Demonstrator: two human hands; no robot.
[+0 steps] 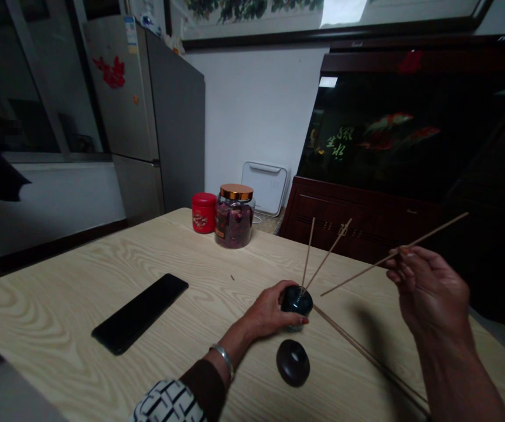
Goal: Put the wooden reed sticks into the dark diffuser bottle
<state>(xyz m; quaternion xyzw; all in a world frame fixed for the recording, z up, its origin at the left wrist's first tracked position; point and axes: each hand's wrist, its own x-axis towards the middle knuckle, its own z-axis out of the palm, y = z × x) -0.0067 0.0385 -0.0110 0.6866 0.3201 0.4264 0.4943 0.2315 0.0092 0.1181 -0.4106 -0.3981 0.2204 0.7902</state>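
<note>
My left hand [277, 310] is wrapped round a small dark glass diffuser bottle [299, 300] on the table. Two thin reed sticks [326, 255] stand in its mouth, leaning apart. Raised to the right, my right hand [430, 287] pinches another reed stick [362, 272], held slanting with its lower end near the bottle and apart from it. More reed sticks [367, 353] lie on the table, running from beside the bottle toward the front right. A round dark brown lid [293, 363] with a hollow centre rests just in front of the bottle.
A black phone [140, 313] lies on the wood-grain table [72, 299] at left. Toward the back edge stand a red canister [204, 213] and a glass jar [234, 220] with a copper-coloured lid. Beyond are a fridge [176, 129] and a fish tank [393, 135].
</note>
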